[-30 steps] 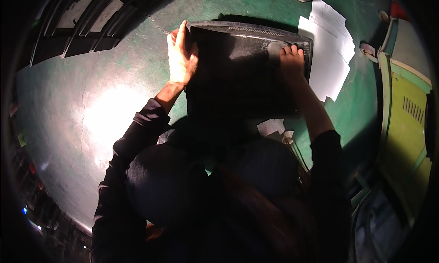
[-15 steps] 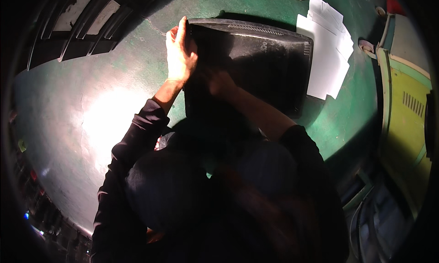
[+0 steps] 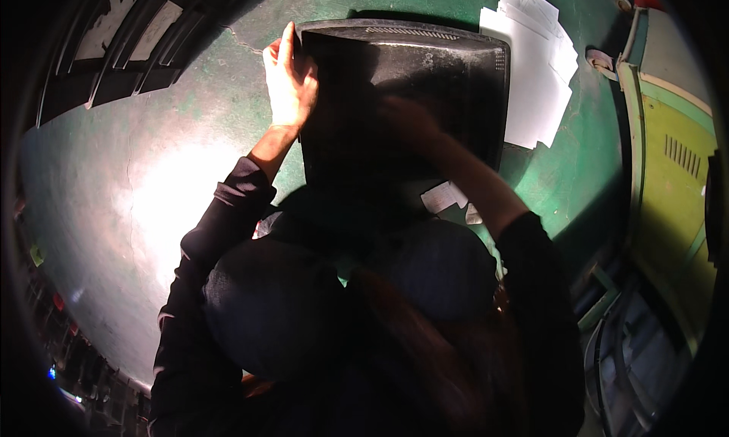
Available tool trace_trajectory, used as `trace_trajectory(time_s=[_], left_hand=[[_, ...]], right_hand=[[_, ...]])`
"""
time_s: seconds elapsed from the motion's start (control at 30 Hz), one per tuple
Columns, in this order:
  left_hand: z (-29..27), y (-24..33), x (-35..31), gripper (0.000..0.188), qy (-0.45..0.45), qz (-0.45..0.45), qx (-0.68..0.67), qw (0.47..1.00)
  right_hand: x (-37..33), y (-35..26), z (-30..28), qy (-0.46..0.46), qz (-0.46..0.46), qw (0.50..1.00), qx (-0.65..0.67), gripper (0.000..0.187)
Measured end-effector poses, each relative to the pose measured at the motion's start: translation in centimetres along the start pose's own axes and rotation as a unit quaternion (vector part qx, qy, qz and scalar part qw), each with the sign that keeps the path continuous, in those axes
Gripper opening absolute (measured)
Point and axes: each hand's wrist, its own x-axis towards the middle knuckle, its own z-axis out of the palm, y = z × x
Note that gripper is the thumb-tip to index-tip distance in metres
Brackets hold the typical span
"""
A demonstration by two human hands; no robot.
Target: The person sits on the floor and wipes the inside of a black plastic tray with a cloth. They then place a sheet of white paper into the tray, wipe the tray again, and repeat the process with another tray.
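Observation:
A black, dusty plastic casing point(image 3: 448, 72) with vent slots along its far edge lies before me; it resembles the back of a screen or television. My left hand point(image 3: 291, 84), brightly lit, grips the casing's left edge near the far corner, its index finger stretched along the side. Over the casing's shaded middle is my right hand point(image 3: 410, 122), dark and smeared by motion. Whether that hand holds anything cannot be made out. Deep shadow hides much of the casing's near part.
White sheets point(image 3: 531, 80) lie beside the casing on the green floor point(image 3: 228, 72). A yellow-green metal cabinet point(image 3: 672, 164) stands at the right. Dark slatted parts point(image 3: 125, 46) are at the upper left. A pale scrap point(image 3: 440, 197) lies near my knees.
My right hand has moved to the right across the casing. A pale scrap near my knees has come into sight. My left hand keeps its place on the edge; the whole view has shifted slightly.

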Motion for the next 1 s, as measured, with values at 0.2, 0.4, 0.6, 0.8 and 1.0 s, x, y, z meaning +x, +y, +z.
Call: trace_trajectory(time_s=[0.2, 0.4, 0.6, 0.8, 1.0], left_hand=[[-1.1, 0.1, 0.6, 0.061, -0.056, -0.091, 0.068, 0.992], [-1.1, -0.2, 0.5, 0.057, -0.064, -0.095, 0.000, 0.993], [-0.7, 0.0, 0.4, 0.051, -0.032, -0.112, -0.024, 0.993], [0.0, -1.0, 0.3, 0.050, -0.029, -0.091, -0.042, 0.995], [-0.3, -0.1, 0.2, 0.052, -0.058, -0.153, -0.064, 0.984]], right_hand=[[7.0, -7.9, 2.2, -0.044, -0.027, 0.995, 0.090, 0.032], [-1.1, -2.1, -1.9, -0.194, 0.041, 0.974, 0.110, 0.031], [-5.4, 2.1, -5.7, -0.361, 0.131, 0.921, -0.066, 0.032], [1.9, -4.8, 1.2, -0.091, -0.022, 0.994, 0.062, 0.034], [6.5, -8.0, 2.6, -0.054, -0.018, 0.988, 0.145, 0.020]])
